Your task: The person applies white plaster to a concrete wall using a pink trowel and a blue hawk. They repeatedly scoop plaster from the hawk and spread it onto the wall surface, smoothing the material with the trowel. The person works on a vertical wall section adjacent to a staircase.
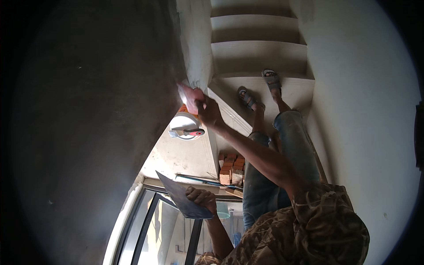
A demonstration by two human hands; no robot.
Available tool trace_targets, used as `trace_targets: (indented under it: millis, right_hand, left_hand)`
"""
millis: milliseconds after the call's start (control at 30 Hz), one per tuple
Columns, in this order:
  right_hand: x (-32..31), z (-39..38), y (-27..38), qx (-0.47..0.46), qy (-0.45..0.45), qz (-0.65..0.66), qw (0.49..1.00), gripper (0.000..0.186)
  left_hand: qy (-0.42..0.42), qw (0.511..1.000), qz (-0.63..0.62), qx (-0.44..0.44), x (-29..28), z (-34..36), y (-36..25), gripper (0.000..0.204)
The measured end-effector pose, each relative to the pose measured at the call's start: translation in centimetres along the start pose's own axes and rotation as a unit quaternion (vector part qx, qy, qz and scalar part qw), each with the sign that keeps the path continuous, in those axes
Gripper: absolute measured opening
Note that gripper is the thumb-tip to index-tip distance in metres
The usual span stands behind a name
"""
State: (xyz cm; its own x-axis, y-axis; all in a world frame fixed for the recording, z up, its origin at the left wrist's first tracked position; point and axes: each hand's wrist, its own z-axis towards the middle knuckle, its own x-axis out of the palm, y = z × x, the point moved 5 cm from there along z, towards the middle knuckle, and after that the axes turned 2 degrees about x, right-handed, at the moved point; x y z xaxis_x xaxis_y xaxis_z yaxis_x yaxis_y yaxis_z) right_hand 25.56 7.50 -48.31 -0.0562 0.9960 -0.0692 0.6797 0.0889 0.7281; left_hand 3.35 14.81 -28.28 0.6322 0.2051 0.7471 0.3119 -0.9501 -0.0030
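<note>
the dark wall (101, 110) spreads out to the left of both hands. next comes the flat grey plate (174, 194), reaching up and left from the left hand (202, 198), whose fingers are closed on it; its long axis slants from upper left to lower right, any handle hidden. farther ahead, the blurred pink-red tool (189, 95) slants up and leftward from the right hand (210, 112), which grips it. its tip is at the wall's edge, contact unclear; the right hand is the nearer to that edge. just below the right hand, a red-handled flat tool (194, 132) lies across a white bucket (183, 120). stacked bricks (232, 168) sit up and right of the left hand.
</note>
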Motion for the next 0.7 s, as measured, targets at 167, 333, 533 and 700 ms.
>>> trace_targets:
  millis: [167, 333, 533, 700]
  right_hand:
    - [-2.3, -7.6, 3.6, -0.014, 0.134, 0.061, 0.989, 0.031]
    - [-3.9, -0.8, -2.6, 0.005, 0.011, -0.003, 1.0, 0.036]
    - [-1.7, 9.6, -6.5, -0.024, -0.063, 0.034, 0.997, 0.02]
    - [2.4, 4.2, 1.6, -0.03, -0.093, 0.004, 0.995, 0.023]
  left_hand:
    - [0.014, 1.0, -0.025, -0.005, 0.3, 0.3, -0.9, 0.028]
    - [0.022, 1.0, 0.011, 0.0, 0.6, -0.6, -1.3, 0.028]
    - [0.012, 0.999, 0.026, -0.029, 0.4, 0.5, -0.4, 0.027]
    - [0.01, 1.0, 0.004, -0.026, -0.7, -0.2, -1.5, 0.028]
